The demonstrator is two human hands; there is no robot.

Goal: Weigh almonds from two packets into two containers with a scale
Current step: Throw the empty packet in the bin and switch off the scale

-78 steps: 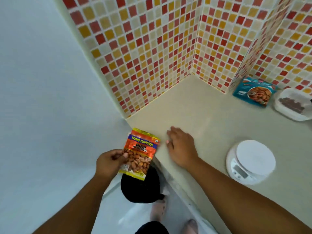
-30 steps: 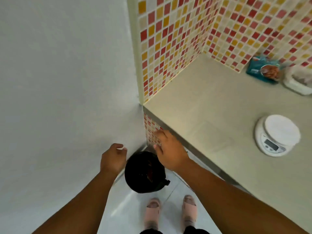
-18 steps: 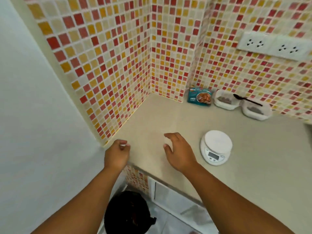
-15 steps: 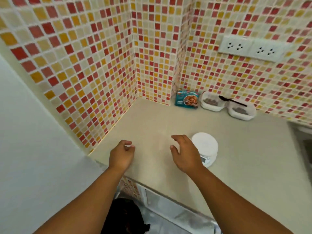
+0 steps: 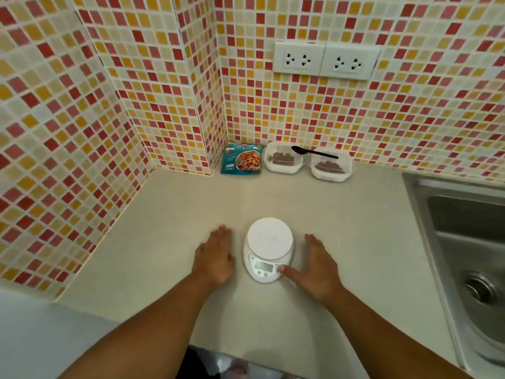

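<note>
A white round digital scale [image 5: 269,248] stands on the beige counter [image 5: 177,214] between my hands. My left hand [image 5: 216,255] lies flat on the counter just left of it, fingers straight. My right hand [image 5: 317,266] rests to its right, and the thumb touches the scale's front edge by the display. At the back wall a teal almond packet [image 5: 242,158] leans upright. Beside it stand two white containers [image 5: 284,160] [image 5: 331,166] with dark almonds inside, and a black spoon [image 5: 314,152] lies across their rims.
A steel sink [image 5: 464,242] takes up the right side of the counter. Two white wall sockets [image 5: 325,61] sit above the containers. Mosaic-tiled walls close the counter at the left and back. A dark bin shows under the counter's front edge.
The orange almond packet left my left hand over the black bin and is gone from view. My view rose to the counter, and both hands moved forward to either side of the scale.
</note>
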